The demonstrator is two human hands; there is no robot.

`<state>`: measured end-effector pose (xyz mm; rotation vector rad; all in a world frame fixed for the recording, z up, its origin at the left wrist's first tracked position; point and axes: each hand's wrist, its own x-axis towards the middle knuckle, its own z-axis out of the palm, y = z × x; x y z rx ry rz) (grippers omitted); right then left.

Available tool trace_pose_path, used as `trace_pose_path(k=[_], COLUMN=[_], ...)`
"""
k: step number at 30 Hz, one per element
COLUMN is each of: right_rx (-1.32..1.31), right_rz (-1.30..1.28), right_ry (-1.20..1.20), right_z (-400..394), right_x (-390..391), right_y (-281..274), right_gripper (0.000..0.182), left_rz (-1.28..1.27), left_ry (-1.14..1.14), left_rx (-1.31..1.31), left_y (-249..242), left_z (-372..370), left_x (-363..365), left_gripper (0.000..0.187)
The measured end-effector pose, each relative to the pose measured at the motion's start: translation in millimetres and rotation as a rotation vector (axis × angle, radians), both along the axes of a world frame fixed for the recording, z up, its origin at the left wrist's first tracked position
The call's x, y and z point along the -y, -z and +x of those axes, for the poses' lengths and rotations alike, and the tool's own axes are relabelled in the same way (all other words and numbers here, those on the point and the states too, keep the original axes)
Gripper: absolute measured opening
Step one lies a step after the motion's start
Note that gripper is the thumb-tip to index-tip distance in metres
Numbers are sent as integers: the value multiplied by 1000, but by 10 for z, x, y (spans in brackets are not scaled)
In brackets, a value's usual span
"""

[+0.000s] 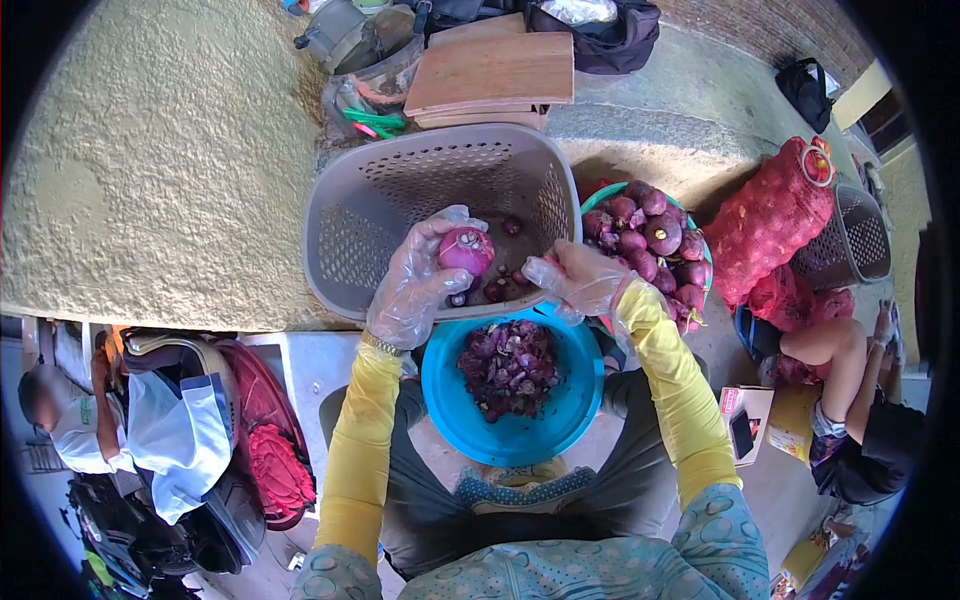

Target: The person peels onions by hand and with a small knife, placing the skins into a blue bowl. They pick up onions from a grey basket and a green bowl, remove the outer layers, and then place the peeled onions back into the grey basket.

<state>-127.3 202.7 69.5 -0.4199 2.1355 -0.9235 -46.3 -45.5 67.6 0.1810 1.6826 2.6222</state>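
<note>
A red onion (466, 251) sits in the gloved left hand (410, 275) over the near part of the gray basket (350, 220), its top end turned up; the fingers and thumb curl round its sides, probably to steady it while leaving that end exposed. The gloved right hand (590, 283) is over the basket's near right corner with its fingertips drawn close together; whether they pinch anything cannot be told. Smaller onions (512, 225) lie on the basket's floor. Just below the basket's near rim, between the person's knees, the blue basin (575, 400) holds dark skins (508, 370), seemingly set there so that scraps fall within easy reach. Right beside the basket, a green-rimmed container (599, 197) is heaped with onions, likely kept close to the right hand. Farther right of the basket lean a full red net sack (765, 225) and a seated person (850, 380). Beyond the basket's far rim, wooden boards (490, 75) rest on the bare gray floor (640, 110); left of it spreads a rough, tan, sunlit surface (170, 180).
</note>
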Motion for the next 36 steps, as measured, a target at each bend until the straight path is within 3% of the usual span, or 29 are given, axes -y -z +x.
trace_pose_path(k=[4,6,7,9,13,16,36], right_rx=[116,341,342,-77,-366,-507,-535], right_rz=[-133,-707,-707,-673,-736,-438,-463], right_ry=[89,160,161,89,97,-15,-58], right_z=[75,74,71,64,137,200,237], right_x=[54,94,99,127,231,192,261], right_y=[-42,40,26,-30,-37,-329,-268], right_gripper=[43,38,38,32,37,48,33], left_rz=[-20,-4,15,12,44,83,-28], left_ry=[14,-6,-21,-14,8,88,62], left_rx=[-4,7,18,20,14,82,69], left_y=[-20,-51,-61,-60,-71,-89,-67], left_z=[11,45,56,58,56,58,51], left_x=[64,63,58,67,41,73,4], left_gripper=[62,62,62,62,62,63,65])
